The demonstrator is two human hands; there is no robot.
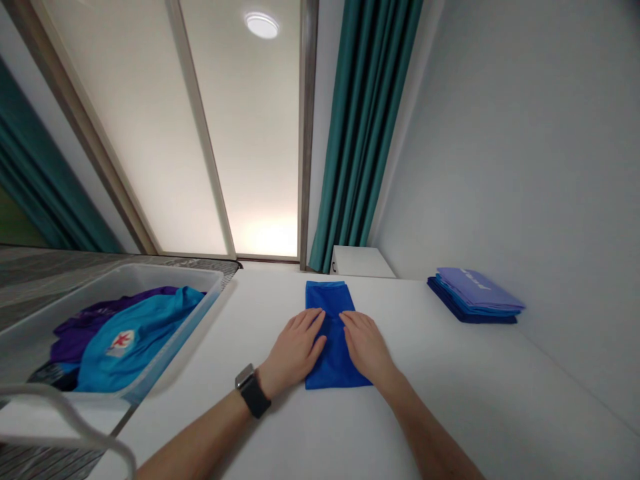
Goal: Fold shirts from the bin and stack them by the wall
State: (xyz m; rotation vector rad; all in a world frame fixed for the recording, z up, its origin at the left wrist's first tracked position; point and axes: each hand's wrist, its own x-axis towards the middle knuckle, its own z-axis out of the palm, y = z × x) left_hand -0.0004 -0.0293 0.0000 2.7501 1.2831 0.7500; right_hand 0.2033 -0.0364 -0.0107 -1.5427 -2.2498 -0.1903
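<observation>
A blue cloth (330, 303), folded into a long narrow strip, lies on the white table (450, 387) in front of me. My left hand (296, 350) rests flat on its left edge, fingers stretched out, with a dark watch on the wrist. My right hand (367, 343) lies flat on the cloth's right side, fingers also extended. Both palms press down on the fabric and neither grips it.
A clear plastic bin (165, 360) at the left holds a light blue shirt (135, 337) and purple clothes (85, 327). A stack of folded blue and purple cloths (473, 297) sits at the right by the wall. A small white box (361, 261) and teal curtains (365, 133) stand behind.
</observation>
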